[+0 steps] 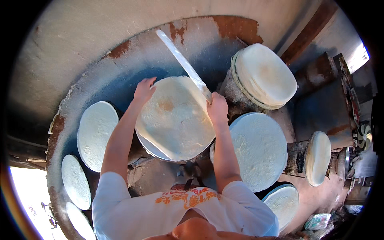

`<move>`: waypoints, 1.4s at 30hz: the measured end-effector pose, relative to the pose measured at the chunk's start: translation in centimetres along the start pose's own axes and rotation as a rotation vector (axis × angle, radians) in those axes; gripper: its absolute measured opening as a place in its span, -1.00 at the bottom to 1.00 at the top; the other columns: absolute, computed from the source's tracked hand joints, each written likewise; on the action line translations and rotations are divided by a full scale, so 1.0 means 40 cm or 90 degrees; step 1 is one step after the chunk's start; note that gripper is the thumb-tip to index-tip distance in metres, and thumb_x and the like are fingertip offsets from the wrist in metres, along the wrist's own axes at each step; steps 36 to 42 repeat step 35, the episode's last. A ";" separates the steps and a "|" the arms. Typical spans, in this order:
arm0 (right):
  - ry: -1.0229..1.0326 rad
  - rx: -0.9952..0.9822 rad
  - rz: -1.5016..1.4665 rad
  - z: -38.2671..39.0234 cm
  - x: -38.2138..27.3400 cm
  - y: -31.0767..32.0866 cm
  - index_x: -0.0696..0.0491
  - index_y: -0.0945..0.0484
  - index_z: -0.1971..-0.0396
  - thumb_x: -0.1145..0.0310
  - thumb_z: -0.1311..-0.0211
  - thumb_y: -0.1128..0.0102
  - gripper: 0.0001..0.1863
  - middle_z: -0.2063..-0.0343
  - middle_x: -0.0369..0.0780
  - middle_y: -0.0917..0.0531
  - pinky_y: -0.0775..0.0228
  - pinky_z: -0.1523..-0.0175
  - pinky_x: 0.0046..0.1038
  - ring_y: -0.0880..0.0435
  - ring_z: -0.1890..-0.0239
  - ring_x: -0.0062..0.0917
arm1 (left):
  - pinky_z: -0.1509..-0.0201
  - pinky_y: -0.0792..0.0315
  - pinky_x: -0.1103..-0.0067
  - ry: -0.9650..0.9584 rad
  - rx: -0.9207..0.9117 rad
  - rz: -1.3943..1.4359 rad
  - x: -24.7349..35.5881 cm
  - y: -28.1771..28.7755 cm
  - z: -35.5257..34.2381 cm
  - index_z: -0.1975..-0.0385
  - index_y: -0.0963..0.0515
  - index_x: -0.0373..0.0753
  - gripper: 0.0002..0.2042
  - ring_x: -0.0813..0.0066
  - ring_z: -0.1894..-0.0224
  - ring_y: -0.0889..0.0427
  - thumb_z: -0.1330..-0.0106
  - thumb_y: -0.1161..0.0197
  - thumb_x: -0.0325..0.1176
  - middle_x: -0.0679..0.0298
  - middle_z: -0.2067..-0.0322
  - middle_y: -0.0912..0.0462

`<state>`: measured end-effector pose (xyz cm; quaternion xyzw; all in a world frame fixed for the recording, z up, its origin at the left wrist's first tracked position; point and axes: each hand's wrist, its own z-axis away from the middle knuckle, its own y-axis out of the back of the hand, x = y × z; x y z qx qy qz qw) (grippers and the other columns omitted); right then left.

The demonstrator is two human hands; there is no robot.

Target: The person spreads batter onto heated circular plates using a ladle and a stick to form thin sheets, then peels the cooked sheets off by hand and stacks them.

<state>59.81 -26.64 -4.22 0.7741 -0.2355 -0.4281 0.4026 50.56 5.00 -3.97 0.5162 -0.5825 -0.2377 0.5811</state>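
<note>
A large round flatbread (180,116), pale with a light brown patch near its middle, covers most of a round griddle (154,149) in front of me. The griddle's bare surface shows along the lower left, where the flatbread's edge lies straight. My right hand (218,107) grips the handle of a long flat spatula (182,60), whose pale blade slants up and to the left past the far edge of the bread. At the bread's far left edge is my left hand (145,90), fingers stretched out and holding nothing; whether they touch the edge I cannot tell.
A tall stack of flatbreads (266,74) stands at the far right. White rounds on griddles lie on both sides: one large round (258,152) at my right, another (96,136) at my left. A smaller stack (319,159) sits farther right. A curved, rusty metal wall (120,68) rises behind.
</note>
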 end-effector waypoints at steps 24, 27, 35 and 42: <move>0.118 0.181 -0.375 0.220 -0.068 0.212 0.14 -0.47 0.45 0.59 0.27 -0.26 -0.74 0.45 -0.09 -0.53 -0.38 0.27 -0.30 -0.51 0.35 -0.13 | 0.08 -0.30 0.69 -0.040 0.090 0.433 0.153 0.307 0.268 0.41 -0.55 -0.36 -0.94 0.62 0.18 -0.45 -0.20 -0.23 -0.50 0.37 0.25 -0.51; 0.118 0.201 -0.363 0.276 -0.059 0.228 0.16 -0.49 0.38 0.51 0.17 -0.34 -0.72 0.44 -0.08 -0.55 -0.40 0.27 -0.37 -0.54 0.37 -0.19 | 0.07 -0.31 0.68 -0.069 0.184 0.341 0.218 0.343 0.341 0.44 -0.50 -0.37 -0.90 0.58 0.19 -0.46 -0.14 -0.28 -0.51 0.33 0.29 -0.53; -0.055 0.277 -0.356 0.571 -0.088 0.459 0.08 -0.56 0.25 0.32 -0.03 -0.32 -0.72 0.44 -0.15 -0.62 -0.46 0.25 -0.39 -0.61 0.40 -0.37 | -0.01 -0.43 0.55 -0.141 0.203 0.180 0.523 0.367 0.462 0.32 -0.64 -0.26 -0.85 0.42 0.12 -0.55 -0.14 -0.32 -0.38 0.22 0.20 -0.60; -0.055 0.277 -0.356 0.571 -0.088 0.459 0.08 -0.56 0.25 0.32 -0.03 -0.32 -0.72 0.44 -0.15 -0.62 -0.46 0.25 -0.39 -0.61 0.40 -0.37 | -0.01 -0.43 0.55 -0.141 0.203 0.180 0.523 0.367 0.462 0.32 -0.64 -0.26 -0.85 0.42 0.12 -0.55 -0.14 -0.32 -0.38 0.22 0.20 -0.60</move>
